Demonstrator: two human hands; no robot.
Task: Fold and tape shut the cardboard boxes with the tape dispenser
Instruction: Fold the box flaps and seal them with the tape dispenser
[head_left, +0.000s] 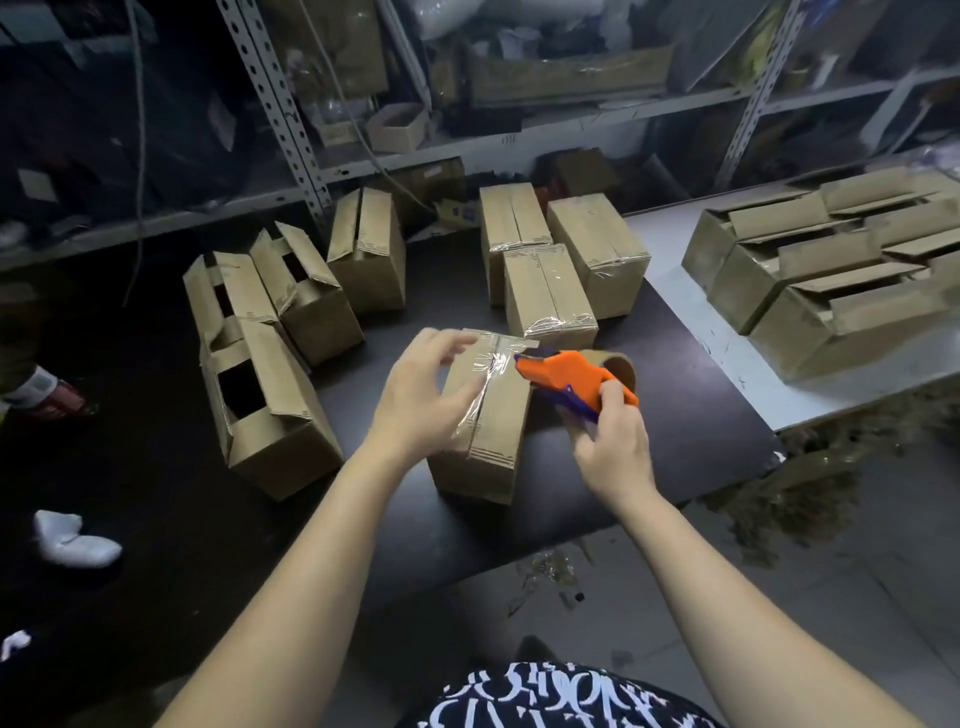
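Note:
A closed cardboard box (493, 447) stands on the dark table (675, 415) in front of me, with clear tape running along its top seam. My left hand (421, 395) lies over the box's left top, fingers spread and relaxed on the tape. My right hand (613, 441) grips the orange and purple tape dispenser (566, 379) at the box's right top edge, its brown tape roll behind it. Three taped boxes (550, 291) stand behind. To the left are several boxes (270, 410) with loose, open flaps.
A white table (727, 353) at the right carries a group of open boxes (826, 270). Metal shelving (467, 150) full of clutter runs along the back. A white shoe (72, 538) lies on the dark floor at left. Brown shredded debris (779, 499) covers the floor at right.

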